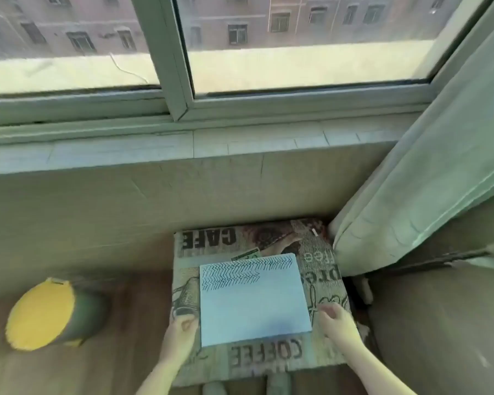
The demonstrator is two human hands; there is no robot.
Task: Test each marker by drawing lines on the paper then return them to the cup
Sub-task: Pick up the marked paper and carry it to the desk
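While both hands (180,327) (335,319) flank the paper (254,303) loosely curled, gripping nothing, a yellow-topped cylinder (54,313) stands well left.

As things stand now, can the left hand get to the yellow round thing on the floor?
Probably yes. The left hand lies at the left edge of the paper, and only bare floor shows between it and the yellow-topped container. Nothing stands in the way, though the arm would need to stretch sideways.
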